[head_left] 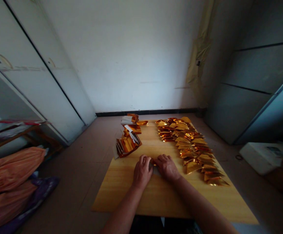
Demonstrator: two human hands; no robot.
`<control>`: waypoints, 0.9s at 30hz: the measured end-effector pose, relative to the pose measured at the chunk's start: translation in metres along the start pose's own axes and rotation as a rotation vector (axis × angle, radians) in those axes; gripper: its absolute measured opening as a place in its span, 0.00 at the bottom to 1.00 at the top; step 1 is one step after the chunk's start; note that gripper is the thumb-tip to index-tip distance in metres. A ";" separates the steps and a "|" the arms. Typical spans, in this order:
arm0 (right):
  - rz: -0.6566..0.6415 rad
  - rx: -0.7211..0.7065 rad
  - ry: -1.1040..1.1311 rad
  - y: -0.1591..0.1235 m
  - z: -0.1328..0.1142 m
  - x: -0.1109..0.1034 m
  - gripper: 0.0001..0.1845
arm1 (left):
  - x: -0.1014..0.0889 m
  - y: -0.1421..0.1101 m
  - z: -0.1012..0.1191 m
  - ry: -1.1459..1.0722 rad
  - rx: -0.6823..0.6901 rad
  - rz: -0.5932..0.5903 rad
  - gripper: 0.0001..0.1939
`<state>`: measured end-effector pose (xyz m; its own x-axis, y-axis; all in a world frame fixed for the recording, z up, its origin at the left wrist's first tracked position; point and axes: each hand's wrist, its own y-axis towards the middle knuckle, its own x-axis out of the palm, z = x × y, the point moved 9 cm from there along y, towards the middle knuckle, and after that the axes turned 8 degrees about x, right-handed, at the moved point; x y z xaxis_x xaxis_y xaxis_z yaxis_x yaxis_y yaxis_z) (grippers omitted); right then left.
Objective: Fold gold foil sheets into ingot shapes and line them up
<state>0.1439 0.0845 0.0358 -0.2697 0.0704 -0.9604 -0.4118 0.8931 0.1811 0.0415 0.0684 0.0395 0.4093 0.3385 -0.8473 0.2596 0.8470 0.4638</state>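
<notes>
Pale wooden tabletop (160,201) is bearing a long row of folded gold foil triangles (192,149) on its right and a stack of foil sheets (128,146) on its left, while the left hand (142,172) and right hand (167,167) are curling their fingers together over a small foil piece (153,161) at mid-table, the grip hidden; it looks light, slippery and crease-prone, best pinched by its folded edge.

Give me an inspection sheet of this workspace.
surface: wooden board lying on a tiled floor
job's things: rows of folded gold foil pieces at right; stacked gold foil sheets at left
grips: left hand and right hand meet over a small gold foil piece
clutter: orange sacks, purple bag on the floor
cables: nothing seen
surroundings: white wall, white cabinet doors, white box
</notes>
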 end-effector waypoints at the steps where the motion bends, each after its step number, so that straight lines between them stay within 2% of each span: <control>1: 0.001 -0.002 -0.002 0.000 0.000 0.000 0.13 | 0.001 0.000 0.002 0.006 0.019 -0.006 0.21; 3: -0.007 0.000 -0.014 0.000 0.000 0.000 0.13 | 0.005 0.000 0.005 0.028 0.052 -0.033 0.21; 6: -0.017 -0.001 -0.030 -0.001 0.001 0.000 0.11 | 0.010 0.000 0.008 0.076 0.074 -0.087 0.14; 8: -0.010 -0.002 -0.038 -0.002 0.002 -0.001 0.11 | 0.011 0.001 0.010 0.105 0.086 -0.121 0.12; 15: 0.029 0.015 -0.068 -0.012 0.010 -0.004 0.11 | 0.003 0.003 0.015 0.142 0.086 -0.140 0.08; 22: 0.076 0.015 -0.076 -0.029 0.016 -0.005 0.14 | 0.001 0.002 0.018 0.171 0.073 -0.180 0.11; 27: 0.063 0.053 -0.077 -0.034 0.017 -0.006 0.14 | 0.003 0.001 0.017 0.172 0.074 -0.202 0.18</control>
<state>0.1742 0.0613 0.0316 -0.2254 0.1592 -0.9612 -0.3487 0.9080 0.2322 0.0581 0.0635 0.0416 0.1902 0.2355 -0.9531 0.3868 0.8743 0.2933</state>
